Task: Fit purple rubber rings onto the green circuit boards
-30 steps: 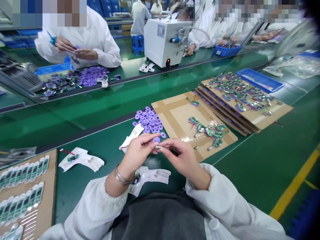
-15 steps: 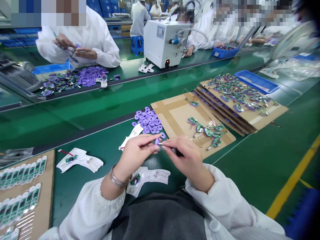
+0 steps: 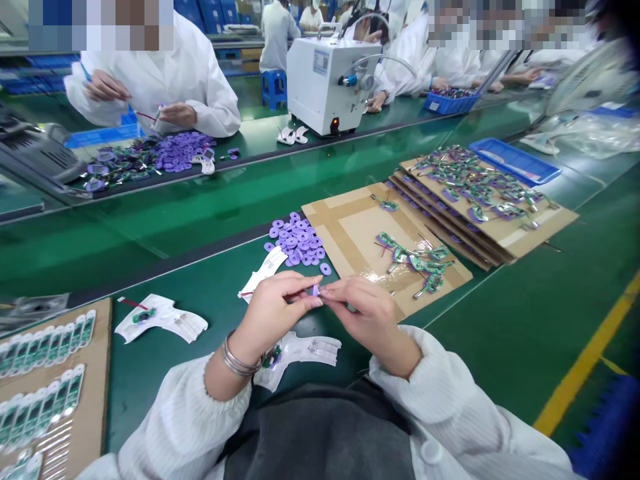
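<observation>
My left hand [image 3: 277, 313] and my right hand [image 3: 363, 320] meet over the green bench, fingertips nearly touching. A small purple washer [image 3: 315, 289] is pinched in my left fingers, mostly hidden. My right fingers grip a small dark part with a green edge [image 3: 353, 308], largely covered. Just beyond my hands lies a heap of purple washers [image 3: 295, 241], with one loose washer [image 3: 325, 269] beside it. A white strip [image 3: 263, 275] lies by my left hand. A white plastic tray [image 3: 305, 353] lies under my wrists.
A cardboard sheet [image 3: 345, 227] holds green circuit boards with wires [image 3: 415, 263]. To the right are stacked boards on cardboard [image 3: 475, 193] and a blue tray [image 3: 515, 162]. Long green boards on cardboard [image 3: 45, 373] lie left. A co-worker [image 3: 150, 80] sits across the belt by a white machine [image 3: 325, 87].
My hands have closed together, and the purple washer is now mostly covered by my fingers. The co-worker's hands across the belt have moved apart.
</observation>
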The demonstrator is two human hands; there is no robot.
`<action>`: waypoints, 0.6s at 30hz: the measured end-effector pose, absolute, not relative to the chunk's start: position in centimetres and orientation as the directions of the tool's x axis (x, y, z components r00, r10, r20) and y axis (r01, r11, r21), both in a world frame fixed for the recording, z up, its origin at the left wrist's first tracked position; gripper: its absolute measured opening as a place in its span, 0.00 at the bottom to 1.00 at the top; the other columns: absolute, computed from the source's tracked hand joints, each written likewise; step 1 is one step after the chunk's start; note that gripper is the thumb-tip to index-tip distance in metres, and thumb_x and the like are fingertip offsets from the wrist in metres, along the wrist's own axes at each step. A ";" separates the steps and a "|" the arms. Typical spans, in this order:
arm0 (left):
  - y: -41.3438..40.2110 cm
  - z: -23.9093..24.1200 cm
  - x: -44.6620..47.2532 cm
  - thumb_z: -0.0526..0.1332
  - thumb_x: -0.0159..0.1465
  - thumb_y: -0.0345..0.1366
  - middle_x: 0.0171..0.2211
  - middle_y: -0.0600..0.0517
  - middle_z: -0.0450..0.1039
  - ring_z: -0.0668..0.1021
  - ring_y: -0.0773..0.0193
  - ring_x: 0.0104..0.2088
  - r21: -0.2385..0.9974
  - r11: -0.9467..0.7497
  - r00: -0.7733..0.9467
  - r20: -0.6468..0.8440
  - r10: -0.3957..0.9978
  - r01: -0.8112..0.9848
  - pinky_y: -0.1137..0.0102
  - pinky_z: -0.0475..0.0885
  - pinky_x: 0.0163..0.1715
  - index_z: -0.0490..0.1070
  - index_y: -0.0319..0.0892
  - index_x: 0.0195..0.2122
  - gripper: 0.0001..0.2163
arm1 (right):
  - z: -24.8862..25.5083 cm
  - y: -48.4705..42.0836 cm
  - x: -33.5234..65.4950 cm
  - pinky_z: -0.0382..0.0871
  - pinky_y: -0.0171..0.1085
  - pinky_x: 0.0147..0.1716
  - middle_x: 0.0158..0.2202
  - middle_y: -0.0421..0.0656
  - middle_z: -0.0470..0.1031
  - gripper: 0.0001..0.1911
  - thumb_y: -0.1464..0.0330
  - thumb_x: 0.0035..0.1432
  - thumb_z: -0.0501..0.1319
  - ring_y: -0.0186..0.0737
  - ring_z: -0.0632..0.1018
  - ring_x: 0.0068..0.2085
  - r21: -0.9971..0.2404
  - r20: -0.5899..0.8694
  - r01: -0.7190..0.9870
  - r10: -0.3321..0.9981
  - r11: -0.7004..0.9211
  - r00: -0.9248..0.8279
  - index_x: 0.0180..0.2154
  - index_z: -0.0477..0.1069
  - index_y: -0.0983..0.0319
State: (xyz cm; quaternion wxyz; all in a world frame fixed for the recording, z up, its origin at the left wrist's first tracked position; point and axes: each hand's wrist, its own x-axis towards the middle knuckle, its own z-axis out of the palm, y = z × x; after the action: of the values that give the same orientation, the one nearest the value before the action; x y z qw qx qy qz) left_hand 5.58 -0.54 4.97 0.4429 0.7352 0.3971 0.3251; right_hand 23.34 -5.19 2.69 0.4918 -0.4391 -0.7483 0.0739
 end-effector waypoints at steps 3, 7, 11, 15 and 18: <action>-0.2 4.5 5.3 0.67 0.58 0.37 0.36 0.49 0.78 0.78 0.65 0.32 0.886 -0.322 0.511 0.117 0.851 0.333 0.70 0.75 0.33 0.78 0.43 0.46 0.14 | 2.0 -4.8 23.0 0.76 0.37 0.34 0.33 0.42 0.80 0.03 0.70 0.59 0.64 0.38 0.80 0.33 -0.702 0.466 0.585 0.883 0.406 -0.053 0.37 0.75 0.60; 1.6 5.3 2.8 0.59 0.64 0.44 0.44 0.46 0.76 0.78 0.62 0.37 0.819 -0.371 0.455 0.154 0.877 0.439 0.67 0.74 0.39 0.70 0.41 0.54 0.20 | 1.5 -4.4 23.2 0.77 0.38 0.35 0.32 0.43 0.80 0.07 0.64 0.58 0.64 0.39 0.80 0.32 -0.894 0.243 0.381 0.969 0.236 -0.029 0.36 0.75 0.60; 2.8 5.9 0.1 0.49 0.66 0.54 0.40 0.42 0.75 0.78 0.52 0.39 0.418 -0.290 0.296 0.052 0.954 0.861 0.61 0.72 0.39 0.68 0.36 0.48 0.25 | 1.5 -4.3 23.9 0.77 0.39 0.35 0.33 0.44 0.79 0.11 0.61 0.56 0.66 0.39 0.80 0.33 -0.960 0.165 0.229 0.986 0.160 0.002 0.36 0.75 0.61; 2.1 4.1 0.7 0.51 0.58 0.65 0.36 0.38 0.73 0.79 0.43 0.35 0.082 -0.219 0.227 -0.114 0.967 0.972 0.60 0.71 0.30 0.65 0.32 0.47 0.36 | 1.8 -4.3 24.3 0.77 0.38 0.35 0.33 0.44 0.79 0.10 0.62 0.55 0.66 0.39 0.79 0.33 -0.967 0.157 0.206 0.987 0.149 0.023 0.36 0.76 0.61; 2.0 2.8 1.1 0.58 0.59 0.58 0.36 0.40 0.73 0.79 0.44 0.35 -0.001 -0.271 0.268 -0.139 0.953 0.963 0.61 0.72 0.31 0.67 0.34 0.45 0.29 | 2.0 -4.4 24.4 0.76 0.38 0.35 0.33 0.44 0.79 0.09 0.63 0.55 0.66 0.38 0.79 0.33 -0.960 0.176 0.227 0.984 0.166 0.025 0.36 0.76 0.61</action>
State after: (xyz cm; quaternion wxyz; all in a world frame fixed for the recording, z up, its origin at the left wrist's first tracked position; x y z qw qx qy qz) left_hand 1.06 2.03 2.84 0.0415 0.7952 0.6023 -0.0559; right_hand 24.42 -4.41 1.97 0.4929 -0.5190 -0.5834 0.3840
